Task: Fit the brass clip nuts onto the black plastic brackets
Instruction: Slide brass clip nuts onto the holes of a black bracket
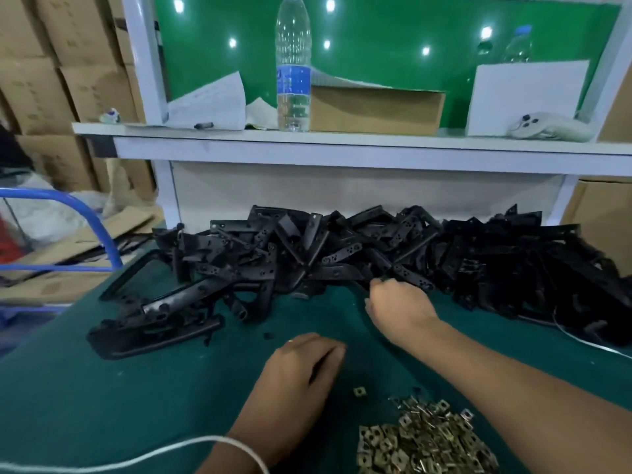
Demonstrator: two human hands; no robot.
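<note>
A dark green felt-like worktop (102,405) fills the near half of the view, running back to a white panel under a white shelf (342,142). On that shelf stand a clear plastic water bottle with a blue label (293,66), a brown cardboard box (376,109), loose white paper sheets (208,100) and a white card (523,97), all against a glossy green backboard (393,39). Stacked brown cartons (51,63) and a blue metal tube frame (68,230) stand far left, off the worktop.

A long heap of black plastic brackets (342,248) lies across the far side of the worktop, spreading from left to right edge; larger black frame pieces (154,319) sprawl at its left end. Open green surface lies near left and between the heap and the hands. A pile of small square brass clip nuts (427,439) sits near right, cut off by the lower edge, with one stray nut (359,391) just beyond it.

The right hand (400,309) reaches to the heap's near edge, its fingers curled in among the brackets; whether its grip holds one cannot be told. The left hand (304,367) rests knuckles up on the worktop, fingers curled under and hidden, so its grip is unclear too. A white cord (136,456) crosses the left wrist.
</note>
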